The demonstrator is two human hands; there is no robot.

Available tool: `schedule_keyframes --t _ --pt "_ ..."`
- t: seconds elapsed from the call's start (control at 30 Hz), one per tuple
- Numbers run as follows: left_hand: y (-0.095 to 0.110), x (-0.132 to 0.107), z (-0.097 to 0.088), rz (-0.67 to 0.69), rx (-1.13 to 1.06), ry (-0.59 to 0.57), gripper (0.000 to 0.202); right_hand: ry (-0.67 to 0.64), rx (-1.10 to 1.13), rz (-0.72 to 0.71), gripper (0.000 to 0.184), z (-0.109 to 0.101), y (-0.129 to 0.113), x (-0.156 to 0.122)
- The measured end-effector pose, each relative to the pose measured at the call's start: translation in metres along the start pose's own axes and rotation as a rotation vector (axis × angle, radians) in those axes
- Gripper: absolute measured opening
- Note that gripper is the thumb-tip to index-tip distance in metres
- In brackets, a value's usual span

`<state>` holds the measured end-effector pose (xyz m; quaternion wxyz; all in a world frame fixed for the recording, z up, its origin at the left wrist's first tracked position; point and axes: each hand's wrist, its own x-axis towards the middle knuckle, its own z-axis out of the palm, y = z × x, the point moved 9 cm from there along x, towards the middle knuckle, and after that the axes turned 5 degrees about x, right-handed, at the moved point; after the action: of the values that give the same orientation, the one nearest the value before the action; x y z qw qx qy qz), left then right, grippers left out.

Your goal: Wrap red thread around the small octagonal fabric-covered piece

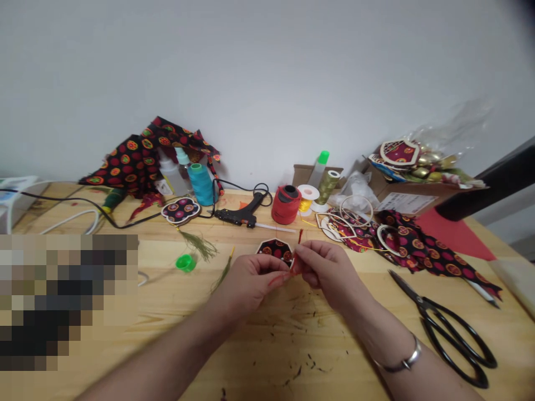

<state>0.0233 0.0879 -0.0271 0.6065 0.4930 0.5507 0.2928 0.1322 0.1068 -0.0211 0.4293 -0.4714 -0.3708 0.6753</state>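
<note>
My left hand [257, 277] and my right hand [321, 270] come together over the middle of the table, both closed in a pinch. Between their fingertips runs a thin red cord [276, 278]; a short dark-red end of it sticks up above my right thumb and finger. Just behind the hands lies a pale-edged polygonal ornament [273, 248] covered in dark patterned fabric, partly hidden by my fingers. Beyond it stands a spool of red thread [286, 204]. A green tassel [225, 270] lies left of my left hand.
Black-handled scissors [443, 328] lie at the right. A black glue gun [242, 214], a teal thread cone [201, 185] and a fabric-covered ornament [180, 210] sit at the back left. A cardboard box [401, 195] stands back right. A green cap [185, 262] is left of centre.
</note>
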Motion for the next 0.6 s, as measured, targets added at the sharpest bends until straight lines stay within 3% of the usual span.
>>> schedule_keyframes --t 0.27,0.6 --pt "0.004 0.001 -0.006 0.034 -0.008 0.048 0.012 -0.054 -0.042 0.09 0.035 0.0 0.013 0.004" --pt "0.003 0.001 -0.011 0.022 -0.07 0.094 0.01 -0.059 -0.064 0.069 0.023 0.006 0.012 0.0"
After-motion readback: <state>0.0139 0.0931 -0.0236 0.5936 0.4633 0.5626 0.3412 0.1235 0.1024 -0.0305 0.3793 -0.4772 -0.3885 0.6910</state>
